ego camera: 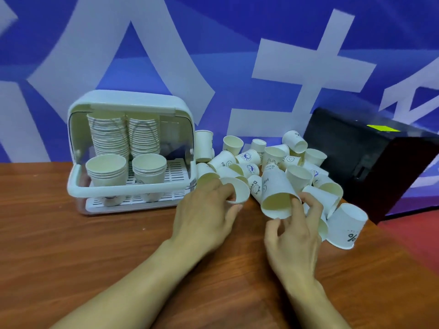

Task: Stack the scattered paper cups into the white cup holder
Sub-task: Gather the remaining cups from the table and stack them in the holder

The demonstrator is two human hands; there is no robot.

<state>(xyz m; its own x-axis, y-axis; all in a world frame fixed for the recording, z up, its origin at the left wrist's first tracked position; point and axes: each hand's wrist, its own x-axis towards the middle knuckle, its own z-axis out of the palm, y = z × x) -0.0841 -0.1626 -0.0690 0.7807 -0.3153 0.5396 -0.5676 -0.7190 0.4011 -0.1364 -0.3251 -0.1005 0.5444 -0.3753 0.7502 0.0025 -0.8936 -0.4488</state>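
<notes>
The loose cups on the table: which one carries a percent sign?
The cup with the percent sign is the one at the near right edge of the pile, beside the right hand. It lies tipped over, separate from the heap.

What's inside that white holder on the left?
The holder has two tall cup stacks at the back and two short stacks in front, on a slotted tray. Its right side looks free; the stacks hide what's behind them.

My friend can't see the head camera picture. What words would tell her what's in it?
Two bare hands each grip a paper cup: left hand holds one cup, right hand another cup, at a pile of scattered cups on a wooden table. Left stands an open white cup holder with stacked cups.
</notes>
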